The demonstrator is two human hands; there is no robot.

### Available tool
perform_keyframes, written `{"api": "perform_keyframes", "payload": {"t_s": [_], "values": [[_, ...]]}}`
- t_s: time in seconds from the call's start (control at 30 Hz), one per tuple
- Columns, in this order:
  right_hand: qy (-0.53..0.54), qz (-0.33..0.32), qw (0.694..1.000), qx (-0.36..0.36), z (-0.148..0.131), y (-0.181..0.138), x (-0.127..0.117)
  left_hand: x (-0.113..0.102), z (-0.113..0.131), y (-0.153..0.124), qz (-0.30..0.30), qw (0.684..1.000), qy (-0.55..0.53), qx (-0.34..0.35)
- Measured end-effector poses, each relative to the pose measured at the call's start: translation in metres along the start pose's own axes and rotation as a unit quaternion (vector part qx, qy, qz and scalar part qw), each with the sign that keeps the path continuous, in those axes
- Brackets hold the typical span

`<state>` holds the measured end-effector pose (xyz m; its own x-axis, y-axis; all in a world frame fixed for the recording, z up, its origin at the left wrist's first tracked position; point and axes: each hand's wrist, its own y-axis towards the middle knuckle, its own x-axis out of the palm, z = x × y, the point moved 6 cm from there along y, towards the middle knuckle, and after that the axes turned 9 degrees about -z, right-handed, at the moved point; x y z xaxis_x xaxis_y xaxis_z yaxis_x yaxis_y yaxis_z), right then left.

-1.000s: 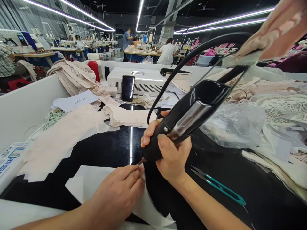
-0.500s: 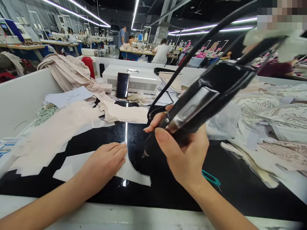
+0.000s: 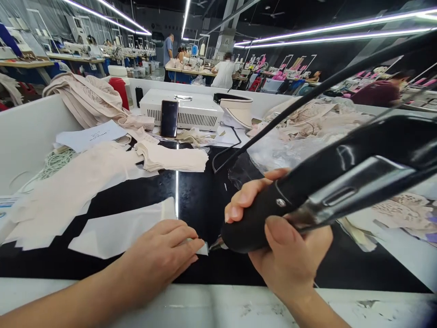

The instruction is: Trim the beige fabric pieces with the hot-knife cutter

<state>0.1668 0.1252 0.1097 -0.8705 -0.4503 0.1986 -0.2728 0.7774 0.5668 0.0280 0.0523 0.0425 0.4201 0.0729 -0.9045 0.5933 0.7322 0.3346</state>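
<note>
My right hand grips a black corded handheld tool with a metal lever along its side. Its pointed metal tip is at the right end of a white fabric piece; whether it touches, I cannot tell. My left hand rests on that piece, its fingers together and pressed around the narrow right end. The fabric lies on a glossy black work surface, partly hidden under my left hand.
Pale pink fabric pieces and a folded stack lie left and ahead. Behind are a phone, a white vented box and a visor. Clear plastic lies right. The tool's black cable crosses the view.
The tool's tip has come down and nearer to me, to the fabric's right end. My left hand has slid right and nearer along the fabric.
</note>
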Motion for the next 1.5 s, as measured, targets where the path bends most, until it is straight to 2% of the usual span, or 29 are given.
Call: {"api": "perform_keyframes", "payload": {"t_s": [0.2,0.33,0.93,1.5], "values": [[0.011,0.003,1.000,0.021,-0.001,-0.010,-0.001,0.012,0.003,0.000,-0.028,0.999,0.019,0.003],[0.009,0.008,1.000,0.013,0.003,-0.014,0.000,0.016,0.003,-0.002,-0.023,0.999,0.025,-0.002],[-0.008,-0.002,1.000,0.005,0.005,-0.016,0.000,0.015,0.004,-0.007,-0.005,1.000,-0.005,0.019],[-0.003,0.017,1.000,0.001,0.003,-0.015,-0.001,0.017,0.005,-0.010,-0.016,1.000,-0.008,0.022]]}}
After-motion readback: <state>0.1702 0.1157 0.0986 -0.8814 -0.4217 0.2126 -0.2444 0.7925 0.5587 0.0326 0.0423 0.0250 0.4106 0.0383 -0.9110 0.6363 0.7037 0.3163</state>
